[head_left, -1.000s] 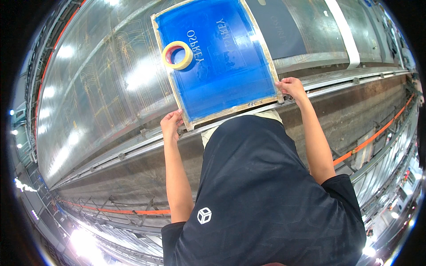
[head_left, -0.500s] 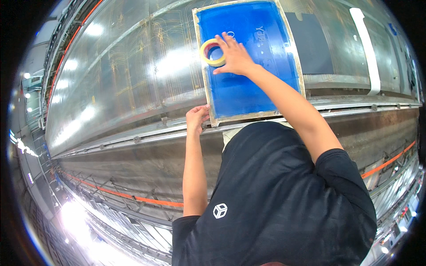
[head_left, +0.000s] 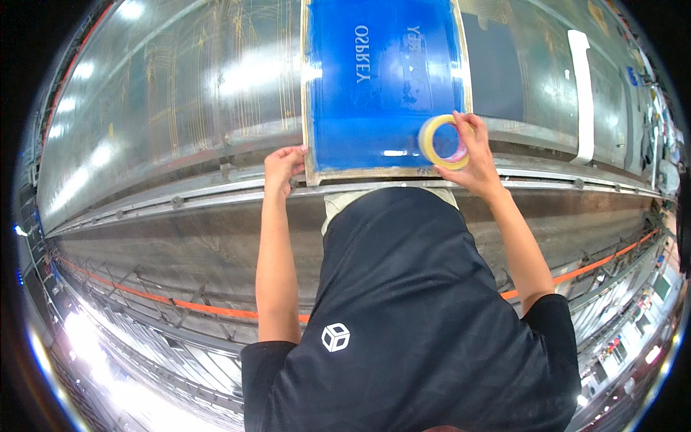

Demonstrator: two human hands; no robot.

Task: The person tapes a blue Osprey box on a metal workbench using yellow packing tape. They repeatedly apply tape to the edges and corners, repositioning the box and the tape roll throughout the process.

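A blue screen-printing frame (head_left: pixel 367 137) with pale tape-like edges and faint light lettering lies on the metal table. My right hand (head_left: pixel 476 158) is closed on a roll of yellowish tape (head_left: pixel 430 147), thumb and fingers on its right side. The roll is held over the frame's near right corner, its hole facing up. At the frame's left edge, close to the near left corner, my left hand (head_left: pixel 284 169) is closed in a pinch. Its fingertips meet the frame's edge; whether anything thin is also between them cannot be seen.
The long shiny metal table (head_left: pixel 180 86) runs left and right, with a metal rail (head_left: pixel 245 189) along its near side. Right of the frame lie a dark grey rectangle (head_left: pixel 497 72) and a long white strip (head_left: pixel 581 101). An orange bar (head_left: pixel 194 306) runs below the table.
My right hand has carried the tape roll from the frame's left side toward me to its near right corner. My left hand stays at the frame's left edge. The whole view has shifted slightly.
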